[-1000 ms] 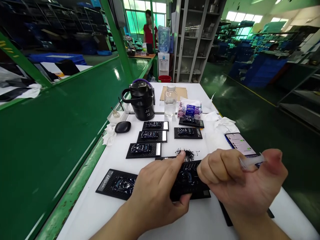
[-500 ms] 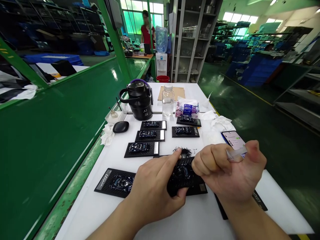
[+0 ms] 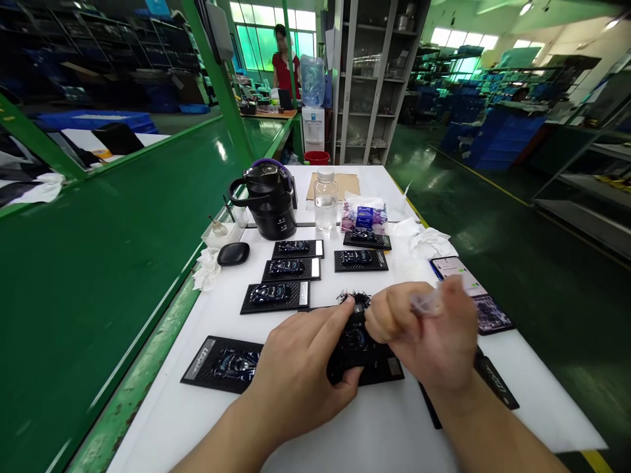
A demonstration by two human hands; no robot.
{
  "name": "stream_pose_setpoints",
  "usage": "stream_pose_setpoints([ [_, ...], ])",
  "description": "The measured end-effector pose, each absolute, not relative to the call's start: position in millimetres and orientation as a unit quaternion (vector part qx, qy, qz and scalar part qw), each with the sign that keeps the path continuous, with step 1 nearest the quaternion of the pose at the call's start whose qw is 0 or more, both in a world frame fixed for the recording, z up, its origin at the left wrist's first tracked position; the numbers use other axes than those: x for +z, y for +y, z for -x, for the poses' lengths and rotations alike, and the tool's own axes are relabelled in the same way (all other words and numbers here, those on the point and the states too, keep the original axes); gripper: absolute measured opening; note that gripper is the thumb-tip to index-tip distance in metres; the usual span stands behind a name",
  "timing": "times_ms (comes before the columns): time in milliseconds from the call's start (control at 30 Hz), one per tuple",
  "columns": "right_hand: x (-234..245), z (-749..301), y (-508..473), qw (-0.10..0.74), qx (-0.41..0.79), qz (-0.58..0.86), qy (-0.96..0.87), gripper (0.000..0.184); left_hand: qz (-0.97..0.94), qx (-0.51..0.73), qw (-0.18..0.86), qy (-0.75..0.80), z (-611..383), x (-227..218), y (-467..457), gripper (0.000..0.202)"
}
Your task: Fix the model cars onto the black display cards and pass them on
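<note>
My left hand (image 3: 300,361) is closed round a dark model car (image 3: 355,338) on a black carbon-patterned base, thumb below and fingers over the top. At the car's right side is my right hand (image 3: 424,335), its fingers curled in and partly blurred. A small translucent strip (image 3: 426,302) shows between its thumb and forefinger; the rest of it is hidden. Under the held car lies another black plate (image 3: 392,369). A mound of short black bristle-like bits (image 3: 355,297) lies just beyond the hands. Left of my left hand, another model car (image 3: 234,363) sits on its base.
Several mounted model cars (image 3: 286,267) stand farther back. Behind them are a black jug (image 3: 271,203), a clear bottle (image 3: 326,200) and a tissue pack (image 3: 365,215). A phone (image 3: 488,312) and dark plates (image 3: 495,384) lie to the right. A person in red (image 3: 284,69) stands far off.
My right hand has moved left and inward along the held model car, the translucent strip moving with it. My left hand keeps its grip. The view has shifted slightly, showing more of the phone.
</note>
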State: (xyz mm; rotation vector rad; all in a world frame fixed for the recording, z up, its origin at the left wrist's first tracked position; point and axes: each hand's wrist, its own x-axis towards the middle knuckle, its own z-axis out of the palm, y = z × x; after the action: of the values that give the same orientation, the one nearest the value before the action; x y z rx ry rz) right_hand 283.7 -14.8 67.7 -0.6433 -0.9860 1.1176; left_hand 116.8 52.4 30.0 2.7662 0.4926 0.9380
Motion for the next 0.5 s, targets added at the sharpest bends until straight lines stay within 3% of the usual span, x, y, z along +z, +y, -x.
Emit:
stream_pose_setpoints([
  [167, 66.7, -270.2, -20.5, 0.626, 0.433, 0.419, -0.495, 0.047, -0.949, 0.252, 0.073, 0.174, -117.2, 34.5, 58.4, 0.072],
  [267, 71.0, -295.4, -21.9, 0.658, 0.369, 0.479, -0.45, 0.035, -0.955, 0.223, 0.044, 0.192, -102.6, 44.7, 65.3, 0.082],
  [367, 66.1, -345.2, -21.3, 0.632, 0.272, 0.597, -0.411, 0.038, -0.951, 0.21, 0.055, 0.222, -69.1, 55.8, 67.4, 0.078],
  [500, 40.4, -402.8, -18.6, 0.602, 0.234, 0.666, -0.374, 0.04, -0.945, 0.182, 0.11, 0.247, -12.2, 46.6, 58.8, 0.075],
])
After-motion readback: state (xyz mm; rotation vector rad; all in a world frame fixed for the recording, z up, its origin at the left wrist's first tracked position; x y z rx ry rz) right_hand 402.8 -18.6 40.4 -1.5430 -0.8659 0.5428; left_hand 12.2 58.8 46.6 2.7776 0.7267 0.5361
